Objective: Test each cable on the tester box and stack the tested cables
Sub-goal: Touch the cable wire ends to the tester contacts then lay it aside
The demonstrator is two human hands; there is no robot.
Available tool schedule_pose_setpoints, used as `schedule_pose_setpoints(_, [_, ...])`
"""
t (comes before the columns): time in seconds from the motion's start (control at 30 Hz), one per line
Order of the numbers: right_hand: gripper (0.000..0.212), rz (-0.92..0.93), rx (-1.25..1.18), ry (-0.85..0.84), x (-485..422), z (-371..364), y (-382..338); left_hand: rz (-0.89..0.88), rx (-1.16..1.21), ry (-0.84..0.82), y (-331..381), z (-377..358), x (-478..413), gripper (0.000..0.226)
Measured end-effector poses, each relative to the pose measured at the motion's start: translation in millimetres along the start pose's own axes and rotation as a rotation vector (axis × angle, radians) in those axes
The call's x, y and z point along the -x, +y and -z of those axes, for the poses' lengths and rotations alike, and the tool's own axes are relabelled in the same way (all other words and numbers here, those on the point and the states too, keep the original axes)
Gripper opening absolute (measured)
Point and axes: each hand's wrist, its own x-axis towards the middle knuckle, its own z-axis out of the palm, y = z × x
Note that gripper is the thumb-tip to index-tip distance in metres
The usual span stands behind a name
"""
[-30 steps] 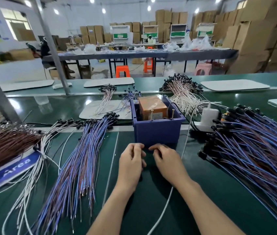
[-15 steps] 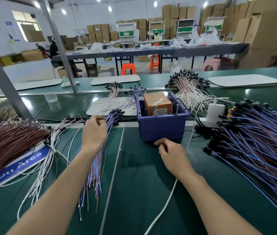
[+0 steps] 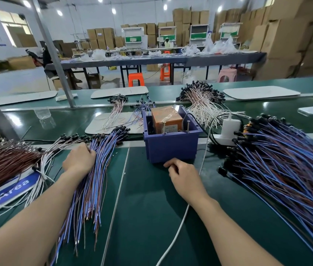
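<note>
The tester is a blue bin (image 3: 171, 150) holding an orange box (image 3: 166, 117), with two metal pins on its front rim. It stands mid-table. A flat fan of blue and brown cables (image 3: 94, 179) with black connectors lies to its left. My left hand (image 3: 80, 160) rests on that fan's left edge, fingers curled down into the wires. My right hand (image 3: 184, 175) lies on the green mat just in front of the bin, loosely curled, with nothing seen in it. A big heap of blue cables (image 3: 286, 169) fills the right side.
Brown wires (image 3: 2, 164) and white cables (image 3: 56, 148) lie far left over a blue sign (image 3: 8, 192). A white power strip and plug (image 3: 228, 127) sit right of the bin, with a white cord (image 3: 176, 233) running toward me. More cable bunches lie behind. A slanted metal post (image 3: 54, 54) rises at back left.
A second ago both hands met in front of the bin. My left hand swung left onto the cable fan, then slid down it towards me. The right hand stayed put.
</note>
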Motion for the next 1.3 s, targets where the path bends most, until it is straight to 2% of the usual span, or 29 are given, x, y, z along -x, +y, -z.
schedule_pose_setpoints(0.13, [0.024,0.000,-0.009,0.006,1,2,-2,0.049,0.064,0.044,-3,-7,-3,0.029])
schedule_pose_setpoints(0.3, [0.025,-0.014,-0.015,-0.001,1,3,-4,0.188,0.402,0.192,-2,-1,0,0.033])
schedule_pose_setpoints(0.37, [0.026,-0.021,-0.038,0.006,2,3,-4,0.214,0.578,0.268,6,12,8,0.027])
schedule_pose_setpoints(0.43, [0.028,-0.054,-0.117,0.015,1,4,-5,0.119,0.743,0.377,20,29,19,0.019])
schedule_pose_setpoints(0.53, [0.028,-0.113,-0.382,0.051,1,11,-7,-0.234,0.866,0.560,52,64,53,0.007])
schedule_pose_setpoints(0.6, [0.029,-0.140,-0.583,0.112,0,18,-7,-0.457,0.898,0.613,74,78,87,0.006])
schedule_pose_setpoints(0.7, [0.034,-0.223,-0.876,0.184,-2,30,-6,-0.645,0.818,0.551,104,63,139,0.006])
schedule_pose_setpoints(0.8, [0.046,-0.311,-1.235,0.203,-2,40,-3,-0.889,0.592,0.478,128,24,183,0.009])
schedule_pose_setpoints(0.87, [0.052,-0.336,-1.388,0.231,-1,45,2,-0.991,0.473,0.424,133,-5,197,0.010])
schedule_pose_setpoints(0.97, [0.056,-0.367,-1.487,0.231,1,52,7,-0.973,0.351,0.334,131,-33,197,0.020])
schedule_pose_setpoints(1.03, [0.056,-0.385,-1.469,0.227,2,54,7,-0.912,0.332,0.293,129,-39,195,0.019])
schedule_pose_setpoints(1.17, [0.049,-0.370,-1.404,0.197,0,54,4,-0.741,0.429,0.171,126,-44,189,0.014])
schedule_pose_setpoints(1.3, [0.035,-0.345,-1.386,0.193,-4,51,2,-0.654,0.525,0.097,125,-45,186,0.012])
